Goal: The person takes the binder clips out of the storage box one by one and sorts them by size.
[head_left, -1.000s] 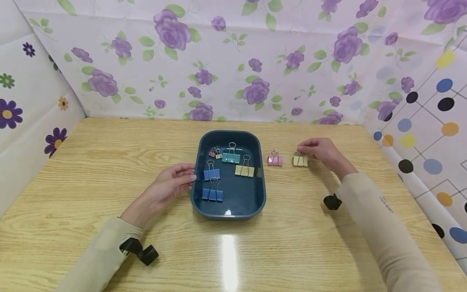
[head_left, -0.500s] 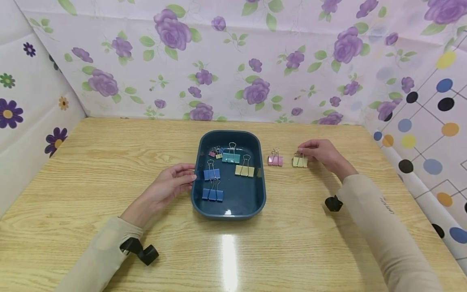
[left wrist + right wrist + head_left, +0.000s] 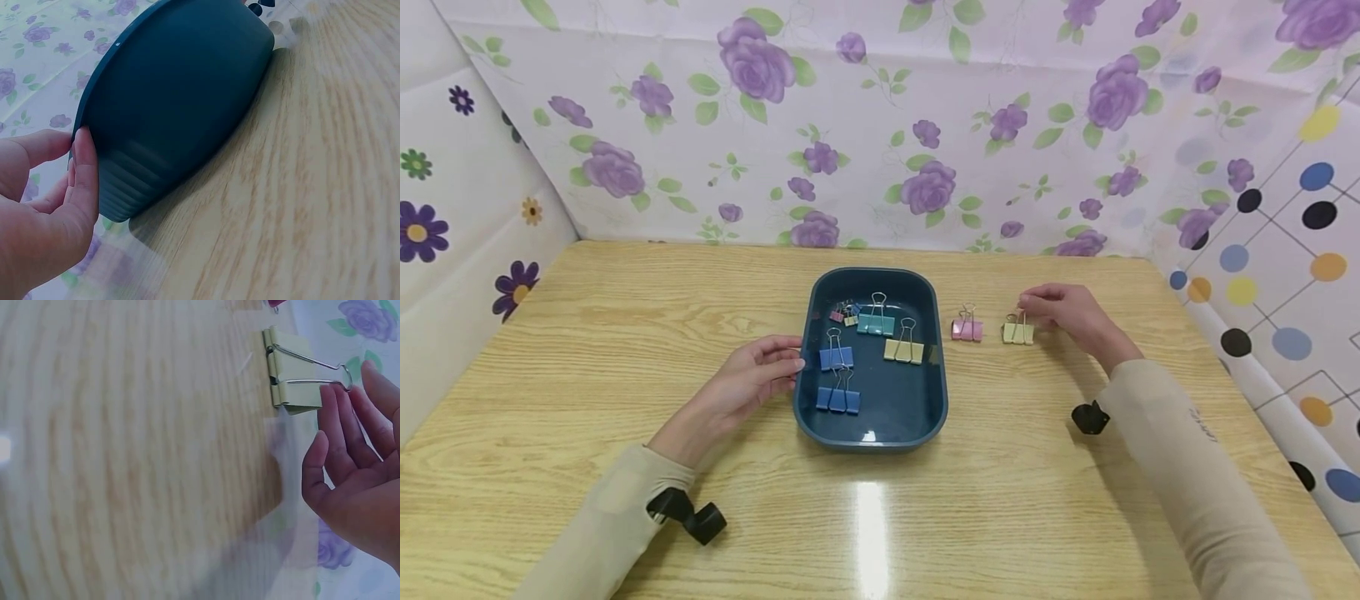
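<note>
Your right hand hovers at the yellow binder clip on the wooden table, right of the dark blue tray; in the right wrist view the fingertips sit against the clip's wire handles, fingers relaxed and nearly straight, gripping nothing. The clip stands on the table just right of a pink binder clip, both well clear of the tray's right wall. Your left hand rests open against the tray's left wall, fingers straight, thumb near the rim. Inside the tray lie two blue clips, a teal clip, another yellow clip and a few small ones at the far left corner.
</note>
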Action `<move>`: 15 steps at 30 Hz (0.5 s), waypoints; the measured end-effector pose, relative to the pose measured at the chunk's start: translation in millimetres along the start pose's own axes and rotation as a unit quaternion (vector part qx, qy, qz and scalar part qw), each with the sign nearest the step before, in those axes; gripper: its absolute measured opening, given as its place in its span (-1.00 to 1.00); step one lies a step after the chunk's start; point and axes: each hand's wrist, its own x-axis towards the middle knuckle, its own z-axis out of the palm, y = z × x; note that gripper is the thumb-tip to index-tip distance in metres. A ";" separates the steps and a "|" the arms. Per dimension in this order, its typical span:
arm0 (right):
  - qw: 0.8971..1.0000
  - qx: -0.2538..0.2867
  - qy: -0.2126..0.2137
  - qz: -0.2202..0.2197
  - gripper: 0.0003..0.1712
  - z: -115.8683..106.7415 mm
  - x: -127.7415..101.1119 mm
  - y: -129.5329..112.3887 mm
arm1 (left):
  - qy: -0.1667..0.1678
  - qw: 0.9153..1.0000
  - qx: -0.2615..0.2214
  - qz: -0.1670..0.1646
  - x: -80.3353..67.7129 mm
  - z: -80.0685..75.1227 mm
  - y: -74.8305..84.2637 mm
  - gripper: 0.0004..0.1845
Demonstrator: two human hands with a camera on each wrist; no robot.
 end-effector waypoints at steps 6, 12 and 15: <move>0.998 0.047 0.030 -0.008 -0.26 1.4 1.2 -7.2 | 0.003 1.000 0.005 -0.001 0.0 0.8 0.2 -0.54; 0.996 0.055 0.076 -0.012 -0.29 11.1 -0.3 -25.9 | 0.001 1.000 0.005 -0.003 -0.1 0.8 0.1 -0.52; 0.995 0.059 0.083 -0.017 -0.34 20.6 -1.6 -39.3 | 0.002 1.000 0.006 -0.002 -0.1 0.6 0.4 -0.52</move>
